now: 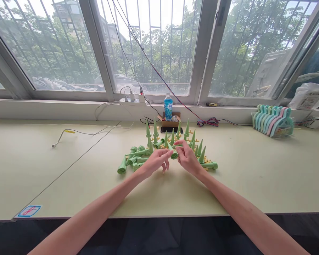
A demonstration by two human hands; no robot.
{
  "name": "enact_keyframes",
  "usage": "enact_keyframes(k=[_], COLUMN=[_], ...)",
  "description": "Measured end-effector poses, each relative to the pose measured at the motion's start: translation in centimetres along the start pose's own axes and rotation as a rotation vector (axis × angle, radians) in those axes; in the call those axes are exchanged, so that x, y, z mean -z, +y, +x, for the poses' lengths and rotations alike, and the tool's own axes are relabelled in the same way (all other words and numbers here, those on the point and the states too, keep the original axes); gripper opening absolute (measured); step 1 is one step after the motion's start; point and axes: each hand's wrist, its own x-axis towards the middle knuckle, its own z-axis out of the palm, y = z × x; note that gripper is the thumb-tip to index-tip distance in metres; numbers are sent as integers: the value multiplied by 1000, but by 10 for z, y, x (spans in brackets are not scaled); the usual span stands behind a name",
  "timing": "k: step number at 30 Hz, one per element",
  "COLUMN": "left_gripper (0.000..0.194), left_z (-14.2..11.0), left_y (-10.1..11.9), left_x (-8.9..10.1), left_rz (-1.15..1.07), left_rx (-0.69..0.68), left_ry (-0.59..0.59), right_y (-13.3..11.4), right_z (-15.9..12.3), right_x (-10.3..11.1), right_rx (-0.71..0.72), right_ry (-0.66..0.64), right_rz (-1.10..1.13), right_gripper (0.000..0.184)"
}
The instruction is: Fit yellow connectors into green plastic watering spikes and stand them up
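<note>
Above the near edge of the pile, my left hand [156, 161] pinches a green plastic plant-watering spike [173, 154] between thumb and fingers. Its wide round opening faces me and its point tilts up and away. My right hand [187, 157] is closed at the spike's right side, fingertips together; anything between them is too small to make out. Several more green spikes stand upright behind my hands, among them a tall spike [155, 132]. Others lie at the left, such as a spike with its open end toward me [121, 168]. Small yellow valve pieces [191, 140] are scattered between them.
Behind the pile, a small cardboard box [171, 123] and a blue-liquid bottle [168, 108] stand by a dark phone [172, 130]. A coiled cable [210, 122] and pastel hangers [272, 120] are farther right. A thin wire [82, 131] crosses the table's left side.
</note>
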Motion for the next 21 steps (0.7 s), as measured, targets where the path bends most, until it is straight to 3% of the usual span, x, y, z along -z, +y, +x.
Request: enact_keyframes(k=[8,16,21], left_gripper=[36,17,19], left_z=[-3,1,2], left_y=[-2,-12,-12], left_x=[-2,-3,-3], left_rz=[288,511,516], left_rx=[-128,-458,-438], left_ry=[93,266,320], right_y=[1,-1,-1], right_z=[0,0,0], right_x=[1,0,-1], right_rx=[-9,-14,-16], right_ry=[-8,-14,11], right_rz=[7,6,-4], right_gripper=[19,18,20])
